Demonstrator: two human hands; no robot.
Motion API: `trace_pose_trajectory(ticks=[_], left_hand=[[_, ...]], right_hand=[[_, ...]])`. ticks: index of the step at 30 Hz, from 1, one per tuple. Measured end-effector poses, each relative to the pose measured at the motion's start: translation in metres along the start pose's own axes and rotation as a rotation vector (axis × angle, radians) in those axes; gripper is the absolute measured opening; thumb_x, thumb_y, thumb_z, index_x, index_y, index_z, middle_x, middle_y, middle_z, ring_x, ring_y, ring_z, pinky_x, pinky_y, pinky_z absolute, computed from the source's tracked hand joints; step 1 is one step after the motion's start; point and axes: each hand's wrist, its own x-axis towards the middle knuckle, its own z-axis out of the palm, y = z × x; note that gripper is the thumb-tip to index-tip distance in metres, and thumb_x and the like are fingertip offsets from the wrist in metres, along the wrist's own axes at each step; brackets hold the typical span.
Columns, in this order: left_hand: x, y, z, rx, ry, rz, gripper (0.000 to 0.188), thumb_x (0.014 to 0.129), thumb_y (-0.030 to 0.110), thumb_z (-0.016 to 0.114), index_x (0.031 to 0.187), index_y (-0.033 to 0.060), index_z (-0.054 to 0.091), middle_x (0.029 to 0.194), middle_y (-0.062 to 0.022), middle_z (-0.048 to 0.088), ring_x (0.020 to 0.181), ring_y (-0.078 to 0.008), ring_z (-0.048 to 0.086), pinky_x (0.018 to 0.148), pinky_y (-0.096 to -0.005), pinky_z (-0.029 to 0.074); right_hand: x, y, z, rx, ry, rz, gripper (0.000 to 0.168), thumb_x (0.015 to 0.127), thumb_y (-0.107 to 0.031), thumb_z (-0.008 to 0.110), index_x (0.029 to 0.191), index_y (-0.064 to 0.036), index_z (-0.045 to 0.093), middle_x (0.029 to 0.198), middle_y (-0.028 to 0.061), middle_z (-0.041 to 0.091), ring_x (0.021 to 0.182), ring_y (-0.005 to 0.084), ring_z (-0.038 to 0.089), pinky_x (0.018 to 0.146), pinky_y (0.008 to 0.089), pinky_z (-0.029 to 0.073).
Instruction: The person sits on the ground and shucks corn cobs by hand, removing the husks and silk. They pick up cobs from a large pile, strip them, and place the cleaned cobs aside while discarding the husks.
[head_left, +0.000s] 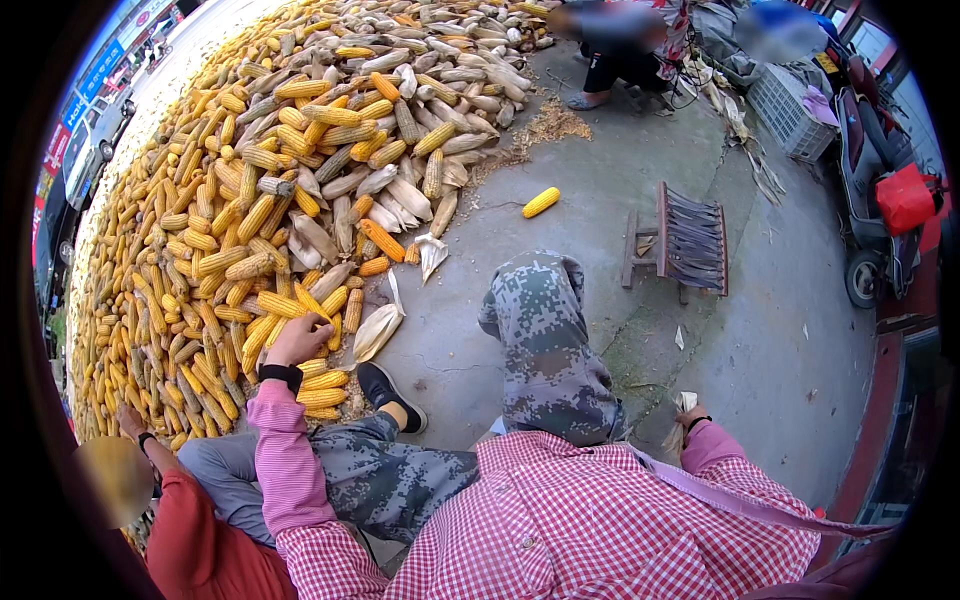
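My left hand (300, 337) rests at the near edge of a big pile of corn ears (225, 259), fingers bent over some yellow husked ears; whether it grips one I cannot tell. Out to the right, low beside my body, my right hand (691, 417) is closed on pale dry corn husks (684, 405). Near the left hand, a corn ear still in its husk (378, 331) lies on the concrete by my dark shoe. A single husked yellow ear (541, 202) lies apart on the ground ahead. Unhusked ears top the pile's right side.
A low stool with a strap seat (694, 240) stands ahead to the right. A person in red (202, 532) is close on my left; another person (611, 67) sits beyond the pile. At the right are a plastic crate (791, 112) and a scooter (862, 187) with a red bag.
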Motion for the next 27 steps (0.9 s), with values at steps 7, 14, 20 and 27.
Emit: trace_pose_trajectory(ticks=[7,14,20,27], left_hand=[[0.012,0.019,-0.006,0.23,0.021,0.06,0.043,0.094,0.041,0.059,0.111,0.0021,0.067,0.1,-0.0201,0.071,0.094,-0.0351,0.067,0.084,-0.0408,0.051],[0.016,0.001,-0.011,0.178,0.045,0.034,0.042,0.093,0.04,0.061,0.111,0.0027,0.069,0.104,-0.0204,0.07,0.098,-0.0365,0.066,0.087,-0.0413,0.051],[-0.005,-0.044,-0.032,0.002,0.14,-0.055,0.045,0.091,0.044,0.062,0.108,0.0035,0.07,0.1,-0.0211,0.07,0.098,-0.0368,0.066,0.088,-0.0418,0.051],[-0.045,-0.09,-0.053,-0.092,0.702,-0.197,0.057,0.09,0.041,0.063,0.13,0.0,0.057,0.124,-0.0258,0.062,0.116,-0.0387,0.06,0.1,-0.0425,0.046]], right_hand=[[0.034,-0.027,-0.037,-0.209,-0.19,-0.133,0.092,0.067,-0.055,0.08,0.133,0.002,0.051,0.132,0.025,0.057,0.125,0.0329,0.055,0.104,0.039,0.046],[-0.011,-0.162,-0.132,0.142,-0.269,-0.099,0.055,0.089,-0.045,0.064,0.119,0.001,0.063,0.104,0.0252,0.067,0.09,0.036,0.068,0.071,0.0461,0.058],[-0.097,-0.32,-0.233,0.387,-0.228,-0.643,0.048,0.095,-0.036,0.06,0.125,0.002,0.058,0.091,0.0075,0.066,0.069,0.0144,0.064,0.055,0.028,0.051],[-0.262,-0.474,-0.338,0.567,-0.021,-1.29,0.051,0.1,-0.038,0.056,0.14,-0.006,0.05,0.109,0.0077,0.066,0.088,0.0128,0.063,0.073,0.0248,0.05]])
